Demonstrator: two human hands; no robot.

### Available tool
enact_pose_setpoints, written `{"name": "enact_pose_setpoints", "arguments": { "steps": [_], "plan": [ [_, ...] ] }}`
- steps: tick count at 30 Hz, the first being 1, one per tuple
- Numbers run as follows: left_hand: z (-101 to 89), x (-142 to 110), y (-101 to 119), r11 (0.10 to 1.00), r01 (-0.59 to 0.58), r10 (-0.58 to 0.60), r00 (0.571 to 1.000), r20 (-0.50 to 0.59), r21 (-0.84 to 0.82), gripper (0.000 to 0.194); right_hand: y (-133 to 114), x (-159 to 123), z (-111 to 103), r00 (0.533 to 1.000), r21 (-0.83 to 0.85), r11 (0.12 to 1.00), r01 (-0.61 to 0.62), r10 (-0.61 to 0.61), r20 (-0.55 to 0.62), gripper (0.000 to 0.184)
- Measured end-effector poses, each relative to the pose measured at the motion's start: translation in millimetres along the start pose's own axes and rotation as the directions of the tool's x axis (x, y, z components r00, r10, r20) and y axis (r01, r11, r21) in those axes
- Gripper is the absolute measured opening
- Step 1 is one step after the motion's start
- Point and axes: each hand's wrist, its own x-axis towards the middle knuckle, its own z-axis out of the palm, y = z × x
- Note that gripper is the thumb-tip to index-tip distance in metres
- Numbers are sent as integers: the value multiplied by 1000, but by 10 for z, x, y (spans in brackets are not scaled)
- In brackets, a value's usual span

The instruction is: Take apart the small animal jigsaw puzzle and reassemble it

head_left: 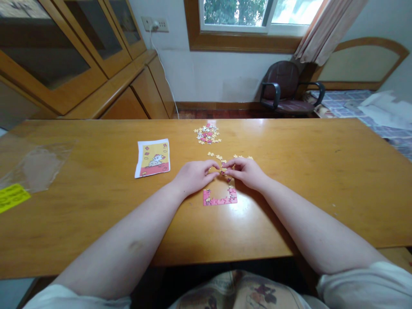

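A partly joined jigsaw frame (220, 198), pink along its lower edge, lies on the wooden table (289, 180) in front of me. My left hand (194, 175) and my right hand (246, 171) meet fingertip to fingertip above it, both pinched around small puzzle pieces (222, 171) at the frame's upper part. A few loose yellow pieces (216, 156) lie just beyond my fingers. Further back sits a heap of loose pieces (207, 133). A reference picture card (153, 157), yellow and pink with a white animal, lies to the left.
A clear plastic bag (37, 165) and a yellow label (12, 196) lie at the table's left end. Wooden cabinets (80, 56) stand along the left wall. An office chair (285, 88) is beyond the table, under the window, and a bed (370, 107) is at right.
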Motion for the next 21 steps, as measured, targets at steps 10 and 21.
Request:
{"name": "enact_pose_setpoints", "arguments": {
  "steps": [10, 21],
  "plan": [
    [-23, -10, 29, 999, -36, 36, 999, 8, -15, 29, -12, 1, 9, 1000, 17, 1000, 13, -13, 12, 32],
    [43, 19, -36, 999, -31, 32, 999, -11, 20, 27, 40, 11, 17, 999, -18, 999, 27, -28, -28, 30]
  ]
}}
